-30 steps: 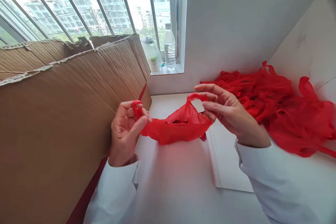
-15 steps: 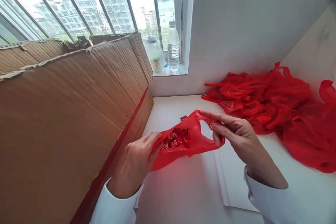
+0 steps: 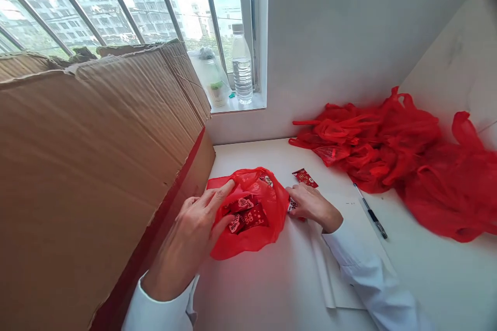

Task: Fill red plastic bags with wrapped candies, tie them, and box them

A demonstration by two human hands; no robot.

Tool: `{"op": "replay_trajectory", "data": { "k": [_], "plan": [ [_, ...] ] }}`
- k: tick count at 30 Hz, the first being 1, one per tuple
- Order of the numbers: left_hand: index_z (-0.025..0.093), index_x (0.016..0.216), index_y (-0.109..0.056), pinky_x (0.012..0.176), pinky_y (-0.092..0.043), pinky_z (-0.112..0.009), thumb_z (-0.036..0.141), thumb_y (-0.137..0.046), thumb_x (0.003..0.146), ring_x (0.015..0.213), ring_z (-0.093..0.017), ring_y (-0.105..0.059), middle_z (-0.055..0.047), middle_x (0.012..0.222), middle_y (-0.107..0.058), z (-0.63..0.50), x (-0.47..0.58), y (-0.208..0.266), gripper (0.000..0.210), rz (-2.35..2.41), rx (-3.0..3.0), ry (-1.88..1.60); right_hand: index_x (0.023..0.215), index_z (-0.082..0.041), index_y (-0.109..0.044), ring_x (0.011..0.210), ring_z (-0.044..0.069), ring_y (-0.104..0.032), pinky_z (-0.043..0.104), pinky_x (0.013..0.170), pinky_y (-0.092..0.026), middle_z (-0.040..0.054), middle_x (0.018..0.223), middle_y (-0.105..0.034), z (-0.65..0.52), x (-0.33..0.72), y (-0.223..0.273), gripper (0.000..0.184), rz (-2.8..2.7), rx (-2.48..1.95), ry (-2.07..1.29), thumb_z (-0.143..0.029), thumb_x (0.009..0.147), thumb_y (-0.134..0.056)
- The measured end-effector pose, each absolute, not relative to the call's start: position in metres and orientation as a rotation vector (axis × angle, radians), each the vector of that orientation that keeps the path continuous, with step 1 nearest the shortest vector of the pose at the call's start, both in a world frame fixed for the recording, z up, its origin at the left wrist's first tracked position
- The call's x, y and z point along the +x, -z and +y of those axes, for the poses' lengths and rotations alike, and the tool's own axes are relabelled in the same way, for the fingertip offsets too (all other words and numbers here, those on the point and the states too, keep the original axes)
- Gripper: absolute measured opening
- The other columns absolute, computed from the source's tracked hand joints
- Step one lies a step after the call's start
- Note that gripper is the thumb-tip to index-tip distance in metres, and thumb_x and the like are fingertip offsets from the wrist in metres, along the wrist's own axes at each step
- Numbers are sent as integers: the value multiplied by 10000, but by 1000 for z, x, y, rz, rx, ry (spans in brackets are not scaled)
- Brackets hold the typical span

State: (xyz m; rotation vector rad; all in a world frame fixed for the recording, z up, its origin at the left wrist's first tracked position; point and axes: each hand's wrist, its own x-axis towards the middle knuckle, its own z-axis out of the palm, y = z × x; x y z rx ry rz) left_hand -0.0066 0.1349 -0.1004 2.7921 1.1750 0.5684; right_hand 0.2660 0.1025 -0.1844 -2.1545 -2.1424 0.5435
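A thin red plastic bag [image 3: 248,242] sits with its mouth open on the white table. Inside lie several small red packets [image 3: 254,215] with printed patterns and white labels. My left hand [image 3: 196,230] grips the bag's left rim, index finger along the outside and thumb by the packets. Close to the bag's right side, my right hand [image 3: 312,204] has its fingers closed on another small red packet [image 3: 292,206], partly hidden by them. One more red packet [image 3: 305,178] lies flat on the table just beyond that hand.
A tall cardboard box [image 3: 97,165] stands along the left. Crumpled red bags [image 3: 373,139] are heaped at the back right. A black pen [image 3: 375,217] and white paper [image 3: 349,269] lie on the right. A water bottle [image 3: 243,70] stands on the windowsill.
My right hand has let go of the bag's handle and moved down to a packet on the table. The bag has come down onto the table, its mouth wider. The view has shifted slightly.
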Motion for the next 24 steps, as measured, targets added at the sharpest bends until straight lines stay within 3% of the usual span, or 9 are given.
{"op": "replay_trajectory", "data": {
  "k": [4,7,11,15,18,21,24],
  "plan": [
    [345,1400,-324,768,-491,-339,276,-413,924,944,-232,-613,-23,1125,-639,132,-6,102,489,1119,2829,-633,868,-176,-616,814,198,-581,246,612,-317,64,829,-638,110,263,190,142,-2109,-2172,-489,-203,730,-596],
    [361,1415,-289,751,-489,-318,238,-395,930,919,-215,-608,-19,1126,-626,128,-7,101,511,1085,2843,-675,948,-190,-600,850,190,-588,245,633,-339,67,918,-653,115,268,195,168,-1953,-2185,-398,-235,802,-532],
    [387,1428,-238,861,-461,-355,152,-380,919,1040,-219,-553,-22,1210,-575,123,-5,94,579,957,2841,-792,1069,-205,-587,898,203,-595,265,677,-387,69,1006,-660,119,273,194,262,-1730,-2139,-336,-292,828,-535],
    [356,1428,-246,929,-434,-403,97,-364,901,1130,-233,-485,-54,1255,-523,120,0,89,599,941,2852,-760,950,-218,-641,759,161,-612,270,654,-436,36,941,-669,100,264,158,191,-1612,-1764,-426,-286,888,-473],
    [360,1442,-184,941,-416,-483,84,-353,895,1061,-243,-504,-62,1180,-556,118,1,90,636,970,2882,-664,937,-252,-636,685,137,-596,266,629,-453,5,851,-658,65,243,114,137,-1515,-1338,-311,-212,874,-522],
    [375,1458,-47,966,-327,-635,76,-328,897,941,-229,-548,-45,1037,-601,112,-3,92,695,1020,2906,-535,1033,-275,-595,748,146,-603,278,680,-474,-1,829,-657,36,213,85,270,-1723,-973,-303,-95,852,-507],
    [349,1458,75,984,-269,-685,52,-297,893,892,-211,-573,-11,899,-598,103,-9,94,739,1037,2861,-368,1033,-235,-573,778,163,-605,285,662,-476,31,867,-658,40,191,98,336,-2101,-1123,-358,-20,845,-398]
  ]
}}
